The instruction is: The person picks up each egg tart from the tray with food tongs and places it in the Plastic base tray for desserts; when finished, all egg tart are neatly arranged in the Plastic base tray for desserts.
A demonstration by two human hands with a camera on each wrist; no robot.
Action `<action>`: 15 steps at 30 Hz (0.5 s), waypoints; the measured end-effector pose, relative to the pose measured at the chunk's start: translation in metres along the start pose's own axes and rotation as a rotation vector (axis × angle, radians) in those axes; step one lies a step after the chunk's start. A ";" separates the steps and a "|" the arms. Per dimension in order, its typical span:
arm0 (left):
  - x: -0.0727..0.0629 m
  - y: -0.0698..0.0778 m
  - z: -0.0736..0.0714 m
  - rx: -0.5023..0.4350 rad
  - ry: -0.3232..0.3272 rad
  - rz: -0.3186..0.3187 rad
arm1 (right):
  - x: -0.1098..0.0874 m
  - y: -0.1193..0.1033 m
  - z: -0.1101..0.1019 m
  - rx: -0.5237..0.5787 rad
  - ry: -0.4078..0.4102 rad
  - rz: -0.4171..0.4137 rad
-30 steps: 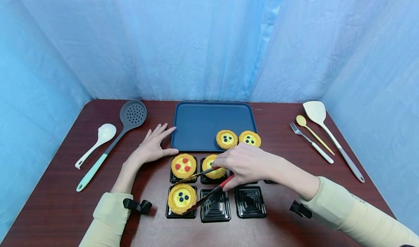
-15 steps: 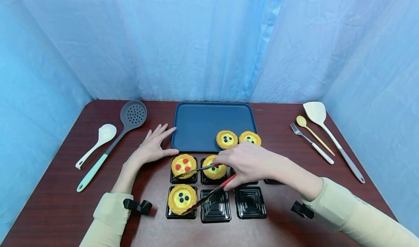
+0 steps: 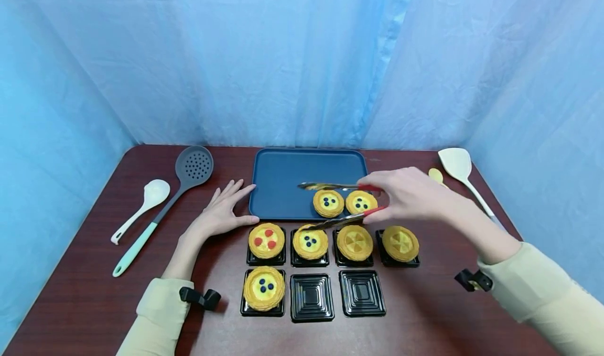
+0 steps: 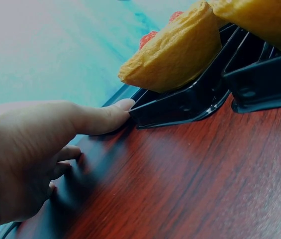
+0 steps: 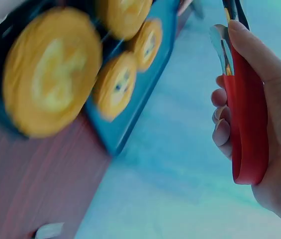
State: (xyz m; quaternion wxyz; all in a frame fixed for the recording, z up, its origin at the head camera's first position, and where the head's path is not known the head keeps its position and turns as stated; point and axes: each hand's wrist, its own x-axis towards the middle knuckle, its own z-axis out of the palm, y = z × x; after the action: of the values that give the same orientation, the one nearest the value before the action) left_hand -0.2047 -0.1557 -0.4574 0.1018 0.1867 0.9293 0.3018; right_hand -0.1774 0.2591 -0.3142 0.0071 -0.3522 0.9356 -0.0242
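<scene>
My right hand [image 3: 406,196] grips red-handled tongs [image 5: 247,119] over the right front of the blue tray [image 3: 278,180]. The tongs' arms are spread apart, with nothing between them. Below lie two blueberry-topped egg tarts [image 3: 328,203] at the tray's front right corner. My left hand [image 3: 220,212] has its fingers stretched out at the tray's left edge. Its thumb reaches the corner of a black plastic base [image 4: 180,107], which bears a tart with red pieces [image 3: 266,240]. Another blueberry tart [image 3: 310,242] and two tarts with wedge-patterned tops [image 3: 355,242] sit on bases in that row.
In the front row, a blueberry tart [image 3: 264,288] sits on the left base, beside two ridged black bases [image 3: 312,297]. A skimmer [image 3: 194,166] and white ladle [image 3: 155,193] lie left; a white turner [image 3: 455,163] and yellow spoon [image 3: 435,175] lie right.
My right hand has lifted the tongs away from the front left tart and moved back and right over the tray. The tongs' arms remain spread. My left hand has stayed in place.
</scene>
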 end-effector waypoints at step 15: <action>-0.001 0.000 0.000 0.001 -0.002 0.002 | -0.011 0.060 0.015 -0.007 -0.108 0.148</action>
State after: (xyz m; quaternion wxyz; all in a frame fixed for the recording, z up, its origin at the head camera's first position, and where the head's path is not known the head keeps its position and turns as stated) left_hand -0.2037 -0.1560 -0.4572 0.1023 0.1878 0.9293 0.3012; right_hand -0.2079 0.3110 -0.3320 0.0584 -0.2827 0.9574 -0.0014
